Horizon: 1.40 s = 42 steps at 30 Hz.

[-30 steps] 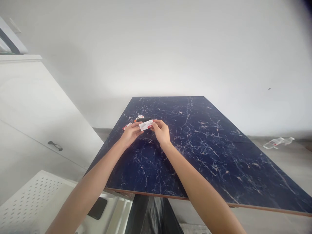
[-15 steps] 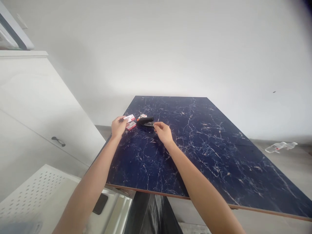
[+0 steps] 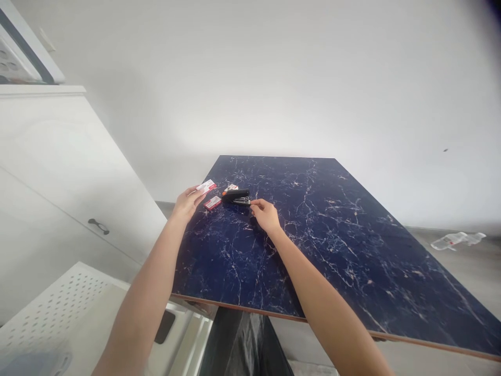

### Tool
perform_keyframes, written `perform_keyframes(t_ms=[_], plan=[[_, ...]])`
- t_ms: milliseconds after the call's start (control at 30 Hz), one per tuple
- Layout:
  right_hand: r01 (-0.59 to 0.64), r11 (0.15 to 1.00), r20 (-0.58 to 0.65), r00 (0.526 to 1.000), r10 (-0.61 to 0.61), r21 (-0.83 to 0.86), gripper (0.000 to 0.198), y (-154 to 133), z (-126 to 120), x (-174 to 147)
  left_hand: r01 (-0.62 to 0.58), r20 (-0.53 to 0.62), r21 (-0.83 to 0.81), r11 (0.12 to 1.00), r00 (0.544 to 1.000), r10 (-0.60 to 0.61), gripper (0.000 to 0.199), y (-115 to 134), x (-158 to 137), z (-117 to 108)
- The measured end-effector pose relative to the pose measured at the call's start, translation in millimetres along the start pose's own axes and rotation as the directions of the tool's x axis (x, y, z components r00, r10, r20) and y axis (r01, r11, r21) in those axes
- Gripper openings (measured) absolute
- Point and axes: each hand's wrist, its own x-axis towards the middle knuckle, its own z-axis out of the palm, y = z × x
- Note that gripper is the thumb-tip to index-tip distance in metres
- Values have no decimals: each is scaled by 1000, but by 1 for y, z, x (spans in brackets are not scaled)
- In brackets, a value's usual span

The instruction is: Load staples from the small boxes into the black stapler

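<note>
My left hand (image 3: 187, 205) pinches a small white and red box (image 3: 206, 187) by its near edge, raised a little over the table. A second white and red box (image 3: 213, 202) lies flat just below it. A black stapler (image 3: 236, 195) with an orange spot at its left end lies to the right of these boxes. The thumb and fingers of my right hand (image 3: 265, 213) are closed at the stapler's right end, where metal parts show. Behind the stapler, a third small box (image 3: 231, 187) is partly hidden.
The dark blue marbled table (image 3: 332, 250) has a brown front edge. A white cabinet (image 3: 58, 172) with a dark handle stands at the left. Low on the left is a white perforated panel (image 3: 55, 308). Clear plastic (image 3: 456, 239) lies beyond the table's right side.
My left hand has shifted its box slightly up and away from the second box, which shows more fully. My right hand stays at the stapler's end. The whole view has shifted slightly.
</note>
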Motion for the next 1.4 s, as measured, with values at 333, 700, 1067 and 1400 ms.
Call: perform_keyframes(t_ms=[333, 700, 1067, 1400], plan=[[99, 986, -51, 993, -106, -137, 21, -6, 9, -6, -42, 71, 330, 943, 997, 20, 40, -6, -12, 7], [144, 987, 0, 990, -144, -74, 23, -7, -4, -24, -304, 215, 941, 150, 876, 433, 30, 3, -36, 16], [661, 678, 346, 749, -566, -321, 65, -6, -84, -48, -913, 897, 350, 212, 391, 206, 35, -37, -120, 121], [652, 659, 589, 716, -374, -374, 57, -8, -95, -55, -893, 950, 312, 325, 292, -111, 69, -74, -152, 166]])
